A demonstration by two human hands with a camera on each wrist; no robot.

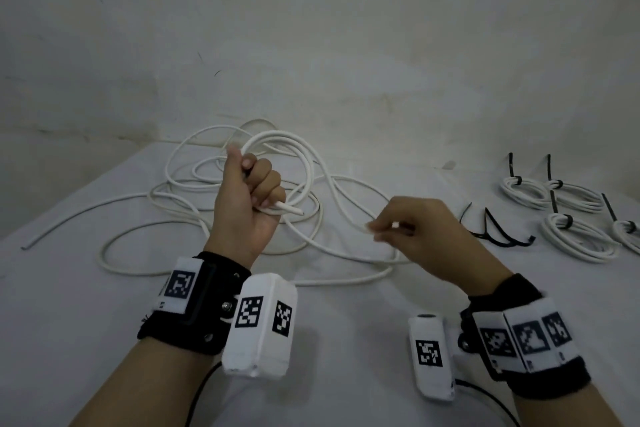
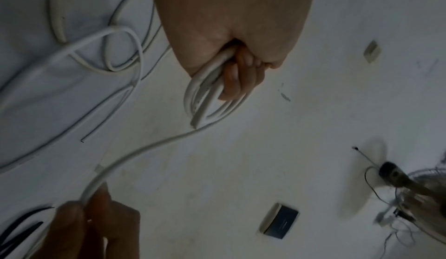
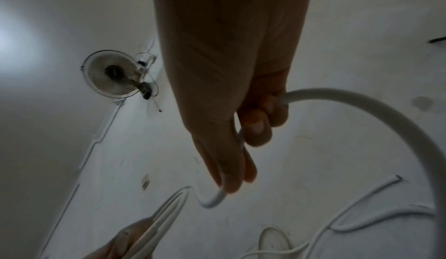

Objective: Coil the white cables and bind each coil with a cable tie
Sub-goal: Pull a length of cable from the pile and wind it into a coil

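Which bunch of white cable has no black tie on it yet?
The coil held in the left hand. The coils lying at the right each wear a black tie.

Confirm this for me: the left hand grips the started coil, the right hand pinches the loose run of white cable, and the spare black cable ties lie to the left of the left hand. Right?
Not quite. The left hand does grip the started coil and the right hand pinches the loose run of white cable, but the spare black cable ties lie to the right of the right hand, beside the finished coils, as the head view shows.
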